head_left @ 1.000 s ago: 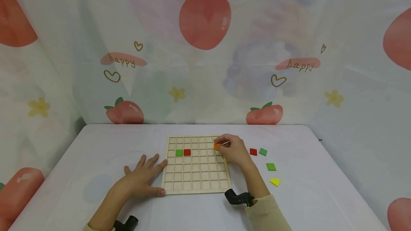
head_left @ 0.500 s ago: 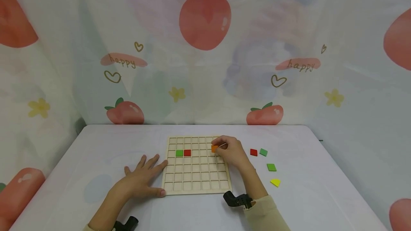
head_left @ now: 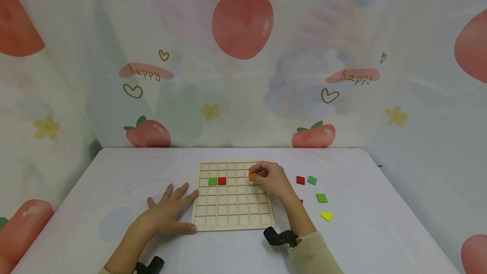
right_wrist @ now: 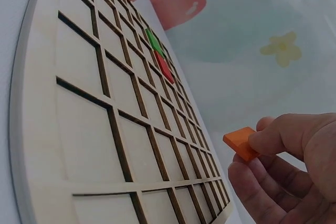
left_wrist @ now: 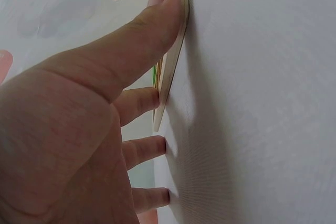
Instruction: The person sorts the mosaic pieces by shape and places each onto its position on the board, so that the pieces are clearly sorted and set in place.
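Jutting from the right grip (head_left: 273,179), an orange tile (right_wrist: 239,140) hovers above the board (head_left: 232,199).

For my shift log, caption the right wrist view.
Right hand pinches orange tile above grid board holding green tile and red tile.

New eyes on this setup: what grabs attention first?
Probably the big red fruit printed top centre on the backdrop. Next, the orange tile pinched in the right hand, raised off the pale grid board. Then the green tile and red tile, side by side in the board's upper left.
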The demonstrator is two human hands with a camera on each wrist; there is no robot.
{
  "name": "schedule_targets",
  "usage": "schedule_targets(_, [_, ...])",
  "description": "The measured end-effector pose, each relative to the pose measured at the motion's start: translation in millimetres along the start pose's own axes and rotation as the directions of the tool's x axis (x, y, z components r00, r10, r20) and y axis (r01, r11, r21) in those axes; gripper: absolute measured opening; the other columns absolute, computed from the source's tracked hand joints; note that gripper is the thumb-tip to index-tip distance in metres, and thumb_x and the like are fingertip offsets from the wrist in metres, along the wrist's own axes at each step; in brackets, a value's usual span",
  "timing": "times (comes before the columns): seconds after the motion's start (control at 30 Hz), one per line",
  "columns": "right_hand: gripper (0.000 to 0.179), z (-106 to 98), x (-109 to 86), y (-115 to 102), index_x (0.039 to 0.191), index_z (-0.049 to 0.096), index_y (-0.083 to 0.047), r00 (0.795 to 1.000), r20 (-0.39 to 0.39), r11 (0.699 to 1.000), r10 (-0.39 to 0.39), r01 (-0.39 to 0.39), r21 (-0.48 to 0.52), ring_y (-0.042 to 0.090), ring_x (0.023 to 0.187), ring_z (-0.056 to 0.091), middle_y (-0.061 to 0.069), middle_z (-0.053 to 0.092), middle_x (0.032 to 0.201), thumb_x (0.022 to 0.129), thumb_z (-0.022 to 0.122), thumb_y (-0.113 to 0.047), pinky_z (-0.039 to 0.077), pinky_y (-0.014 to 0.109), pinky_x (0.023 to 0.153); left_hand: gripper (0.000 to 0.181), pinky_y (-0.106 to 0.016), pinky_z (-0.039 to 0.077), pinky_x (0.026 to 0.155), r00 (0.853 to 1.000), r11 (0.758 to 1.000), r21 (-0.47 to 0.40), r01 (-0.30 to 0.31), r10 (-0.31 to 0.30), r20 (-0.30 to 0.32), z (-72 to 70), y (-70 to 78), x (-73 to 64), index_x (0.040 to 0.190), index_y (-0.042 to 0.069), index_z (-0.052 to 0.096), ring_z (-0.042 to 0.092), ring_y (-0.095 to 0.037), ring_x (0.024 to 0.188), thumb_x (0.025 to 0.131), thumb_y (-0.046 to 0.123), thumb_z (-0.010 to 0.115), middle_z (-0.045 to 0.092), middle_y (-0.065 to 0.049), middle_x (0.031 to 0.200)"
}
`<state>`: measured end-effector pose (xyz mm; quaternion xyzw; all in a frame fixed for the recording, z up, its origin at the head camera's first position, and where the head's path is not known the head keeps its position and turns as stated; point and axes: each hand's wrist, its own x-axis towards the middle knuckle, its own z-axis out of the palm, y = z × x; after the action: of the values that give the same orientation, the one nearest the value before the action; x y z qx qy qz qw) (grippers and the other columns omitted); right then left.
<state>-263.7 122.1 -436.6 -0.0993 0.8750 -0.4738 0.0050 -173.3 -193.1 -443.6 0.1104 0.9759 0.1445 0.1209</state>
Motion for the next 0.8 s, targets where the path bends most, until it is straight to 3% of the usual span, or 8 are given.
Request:
schedule_targets(0.33, [0.02, -1, 4.8, -3, 0.1, 0.075, -0.014, 1.0, 0.003, 1.0, -0.011, 0.011, 0.009, 0.017, 0.081, 0.063, 0.001, 0.073, 0.1, 0.086, 0.068, -0.002, 0.054, 0.028, 0.068, 0.102, -0.091, 0.008, 0.091, 1.0, 1.0, 0.012, 0.006, -0.006, 0.007, -0.7, 1.0, 4.1, 0.154, 0.031, 0.039, 0.011, -0.054, 0.148, 0.067, 0.068, 0.078, 0.025, -0.01, 0.165])
schedule_targets(0.8, [0.019, 15, 9.2, -6, 0.101, 0.075, -0.012, 0.998, 0.047, 0.999, -0.036, 0.034, 0.039, 0.016, 0.078, 0.063, -0.002, 0.072, 0.097, 0.086, 0.069, -0.002, 0.053, 0.027, 0.067, 0.102, -0.092, 0.009, 0.09, 1.0, 1.0, 0.007, -0.001, 0.001, 0.003, -0.2, -1.7, 2.4, 0.154, 0.031, 0.039, 0.011, -0.055, 0.148, 0.067, 0.068, 0.078, 0.026, -0.01, 0.164])
